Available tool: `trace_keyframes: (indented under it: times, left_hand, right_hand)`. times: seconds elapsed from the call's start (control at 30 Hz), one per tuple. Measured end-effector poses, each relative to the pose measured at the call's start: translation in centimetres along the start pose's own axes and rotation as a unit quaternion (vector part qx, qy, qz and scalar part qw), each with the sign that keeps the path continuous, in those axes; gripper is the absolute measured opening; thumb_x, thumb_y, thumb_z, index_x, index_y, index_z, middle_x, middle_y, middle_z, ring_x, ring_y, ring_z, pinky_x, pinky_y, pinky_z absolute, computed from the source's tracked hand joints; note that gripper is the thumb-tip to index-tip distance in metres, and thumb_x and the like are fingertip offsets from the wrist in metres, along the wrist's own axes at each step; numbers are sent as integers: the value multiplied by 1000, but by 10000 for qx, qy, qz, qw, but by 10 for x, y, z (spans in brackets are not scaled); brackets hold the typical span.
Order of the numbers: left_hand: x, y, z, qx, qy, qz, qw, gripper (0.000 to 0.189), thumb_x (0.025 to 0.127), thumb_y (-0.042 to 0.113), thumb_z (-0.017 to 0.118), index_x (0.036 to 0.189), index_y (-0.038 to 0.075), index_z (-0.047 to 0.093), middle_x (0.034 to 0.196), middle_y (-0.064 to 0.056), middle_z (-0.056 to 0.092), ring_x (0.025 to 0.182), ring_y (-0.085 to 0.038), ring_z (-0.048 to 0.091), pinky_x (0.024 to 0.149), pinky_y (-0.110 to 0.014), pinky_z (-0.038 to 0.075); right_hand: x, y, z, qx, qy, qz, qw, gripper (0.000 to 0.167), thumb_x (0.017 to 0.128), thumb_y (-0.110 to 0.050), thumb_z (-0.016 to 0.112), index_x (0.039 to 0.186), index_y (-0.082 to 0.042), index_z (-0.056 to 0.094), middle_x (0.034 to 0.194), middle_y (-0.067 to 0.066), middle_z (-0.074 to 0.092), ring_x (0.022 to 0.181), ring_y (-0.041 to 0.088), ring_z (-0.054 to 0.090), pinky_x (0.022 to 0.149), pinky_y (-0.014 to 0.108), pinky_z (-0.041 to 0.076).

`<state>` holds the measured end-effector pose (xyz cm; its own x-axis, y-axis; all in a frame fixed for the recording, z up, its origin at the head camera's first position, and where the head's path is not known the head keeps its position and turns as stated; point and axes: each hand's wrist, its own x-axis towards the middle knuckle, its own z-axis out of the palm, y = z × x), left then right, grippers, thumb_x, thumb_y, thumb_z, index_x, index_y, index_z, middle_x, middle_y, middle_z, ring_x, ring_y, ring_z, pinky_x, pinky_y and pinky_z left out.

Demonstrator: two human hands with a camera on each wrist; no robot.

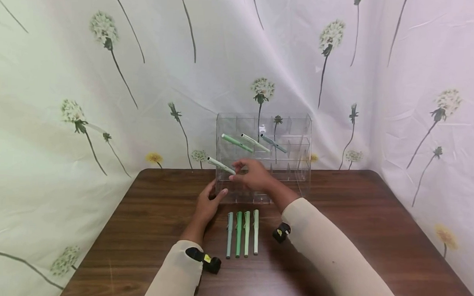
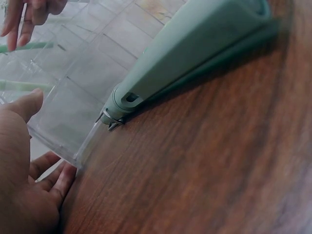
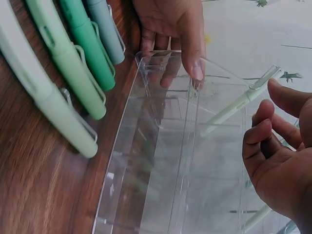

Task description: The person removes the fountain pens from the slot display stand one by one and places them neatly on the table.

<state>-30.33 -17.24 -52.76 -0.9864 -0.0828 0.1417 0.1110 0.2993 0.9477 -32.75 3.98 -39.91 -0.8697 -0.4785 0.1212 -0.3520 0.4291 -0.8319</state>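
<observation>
A clear plastic organizer [image 1: 263, 184] with tiered compartments stands at the table's back. My left hand [image 1: 208, 204] grips its near left corner, thumb in front and fingers around the side, as the left wrist view shows. A pale green pen [image 1: 220, 165] leans in a lower left compartment, cap end up. Right beside this pen is my right hand [image 1: 253, 175], its fingers loosely bent with nothing between them in the right wrist view. Higher up lean a green pen [image 1: 237, 142], a whitish pen [image 1: 255, 142] and a grey-blue pen [image 1: 274, 143].
In front of the organizer, several pens lie side by side on the brown wooden table [image 1: 137, 249]: grey-blue [image 1: 229, 236], green [image 1: 239, 235], light green [image 1: 247, 235] and whitish [image 1: 256, 232]. A flower-print cloth [image 1: 164, 74] hangs behind and at both sides.
</observation>
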Motion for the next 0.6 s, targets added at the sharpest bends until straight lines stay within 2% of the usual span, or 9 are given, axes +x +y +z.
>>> trace_keyframes:
  times: [0.13, 0.23, 0.37, 0.6]
  left_hand:
    - [-1, -1, 1, 22, 6, 50, 10000, 69, 107, 37, 73, 167, 19, 46, 162, -18, 58, 150, -39, 56, 124, -60, 42]
    - [-3, 0, 1, -4, -5, 103, 9999, 67, 107, 34, 73, 167, 18, 46, 162, -19, 58, 149, -40, 56, 124, -60, 43]
    - [-4, -2, 1, -101, 9, 178, 9998, 67, 107, 34, 73, 166, 17, 48, 162, -18, 58, 148, -40, 57, 123, -61, 43]
    - [-1, -1, 0, -72, 65, 77, 9999, 69, 106, 39, 74, 166, 20, 48, 161, -17, 59, 149, -38, 56, 125, -59, 42]
  right_hand:
    - [4, -3, 8, -92, 110, -115, 9998, 51, 103, -20, 79, 149, -3, 63, 140, 21, 66, 69, 31, 70, 65, 36, 60]
    - [6, -4, 14, -86, 187, -43, 9998, 52, 104, -19, 78, 150, -2, 61, 145, 20, 63, 70, 27, 70, 68, 39, 62]
    - [11, -5, 22, -135, 262, 53, 9996, 54, 105, -20, 76, 153, -2, 59, 150, 19, 62, 63, 17, 65, 64, 33, 59]
    - [20, -9, 30, 21, 420, 29, 9991, 51, 106, -18, 74, 153, -4, 59, 156, 19, 58, 60, 16, 63, 63, 31, 59]
